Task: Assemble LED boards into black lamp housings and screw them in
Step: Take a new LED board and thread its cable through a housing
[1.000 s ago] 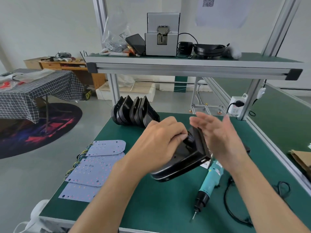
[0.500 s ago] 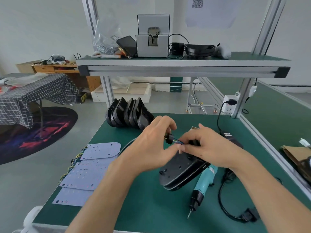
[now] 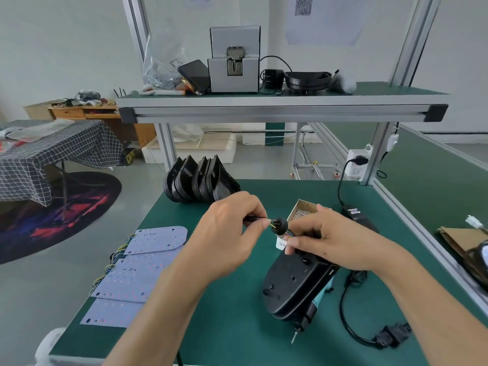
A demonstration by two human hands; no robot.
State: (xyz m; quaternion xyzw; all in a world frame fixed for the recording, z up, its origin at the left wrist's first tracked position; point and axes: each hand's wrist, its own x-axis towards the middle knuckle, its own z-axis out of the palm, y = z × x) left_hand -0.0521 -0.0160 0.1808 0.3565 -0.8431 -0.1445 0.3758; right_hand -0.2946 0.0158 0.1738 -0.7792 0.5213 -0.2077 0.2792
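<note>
A black, rounded plastic lamp housing (image 3: 295,281) is shown back-side up on the green bench mat (image 3: 232,326), its long axis running from near-left to far-right. Its far end is hidden under the right hand (image 3: 340,241), which is clamped on it. The teal electric screwdriver (image 3: 306,320) is largely covered by the housing; only its bit end is seen. A thin black cable with a round black grommet (image 3: 280,224) is pinched by the left hand (image 3: 232,231); the coloured wire ends are hard to make out, possibly yellow. Open mat is left near the front edge.
</note>
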